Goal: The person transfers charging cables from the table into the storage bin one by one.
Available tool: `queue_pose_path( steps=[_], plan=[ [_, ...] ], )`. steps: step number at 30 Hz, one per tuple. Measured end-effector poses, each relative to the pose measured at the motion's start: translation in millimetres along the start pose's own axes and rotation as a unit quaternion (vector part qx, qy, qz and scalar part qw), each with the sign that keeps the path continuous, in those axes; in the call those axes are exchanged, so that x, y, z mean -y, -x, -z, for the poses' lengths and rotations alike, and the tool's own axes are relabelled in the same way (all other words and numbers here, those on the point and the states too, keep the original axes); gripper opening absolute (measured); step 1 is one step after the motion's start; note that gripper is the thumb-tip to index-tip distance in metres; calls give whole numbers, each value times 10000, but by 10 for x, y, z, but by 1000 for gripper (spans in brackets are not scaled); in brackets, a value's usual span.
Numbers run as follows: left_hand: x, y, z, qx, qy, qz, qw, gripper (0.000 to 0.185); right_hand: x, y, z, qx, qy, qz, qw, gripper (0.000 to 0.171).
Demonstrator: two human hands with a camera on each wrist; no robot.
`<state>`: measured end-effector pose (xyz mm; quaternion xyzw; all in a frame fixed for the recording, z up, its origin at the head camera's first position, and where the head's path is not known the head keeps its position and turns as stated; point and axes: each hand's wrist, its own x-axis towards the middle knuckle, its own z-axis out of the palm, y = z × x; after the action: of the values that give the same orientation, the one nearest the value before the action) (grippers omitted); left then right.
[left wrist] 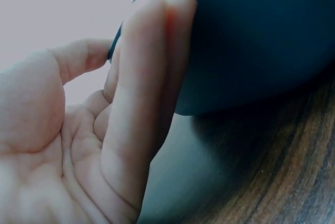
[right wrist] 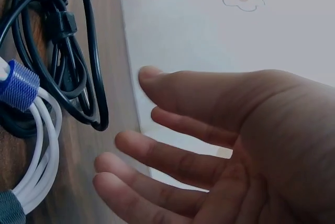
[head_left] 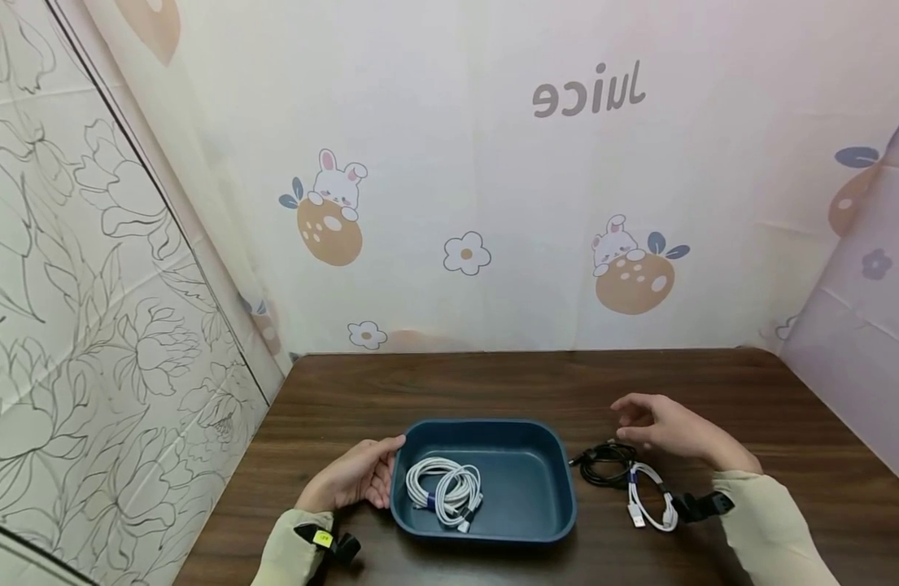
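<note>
A dark blue rectangular tray [head_left: 502,525] sits on the table, with two coiled white cables [head_left: 443,491] lying in its left part. My left hand [head_left: 357,474] holds the tray's left side, thumb at the rim and fingers along the outer wall. In the left wrist view, the fingers [left wrist: 149,72] overlap the tray's outer wall [left wrist: 251,41]. My right hand [head_left: 669,425] hovers over the table to the right, fingers apart and holding nothing. Close to it lie a coiled black cable [head_left: 604,466] and a white USB cable [head_left: 653,499], bundled with a blue strap [right wrist: 20,85] and a dark one.
The brown wooden table [head_left: 420,382] ends at a patterned cloth backdrop [head_left: 464,163]. A cloth with line-drawn flowers [head_left: 112,325] hangs on the left, another cloth [head_left: 877,325] on the right. The black and white cables overlap right of the tray.
</note>
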<state>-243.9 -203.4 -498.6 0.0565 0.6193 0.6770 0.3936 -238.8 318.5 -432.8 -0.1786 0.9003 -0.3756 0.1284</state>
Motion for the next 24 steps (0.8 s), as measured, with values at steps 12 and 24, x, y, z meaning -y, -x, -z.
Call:
queue_pose_path(
  steps=[12,24],
  plan=[
    [-8,1,-5,41,21,29,10000,56,-135,-15,-8,663,-298,-322,9968,46],
    [-8,5,-7,29,3,32,10000,56,-128,-45,-80,731,-379,-216,9964,36]
  ],
)
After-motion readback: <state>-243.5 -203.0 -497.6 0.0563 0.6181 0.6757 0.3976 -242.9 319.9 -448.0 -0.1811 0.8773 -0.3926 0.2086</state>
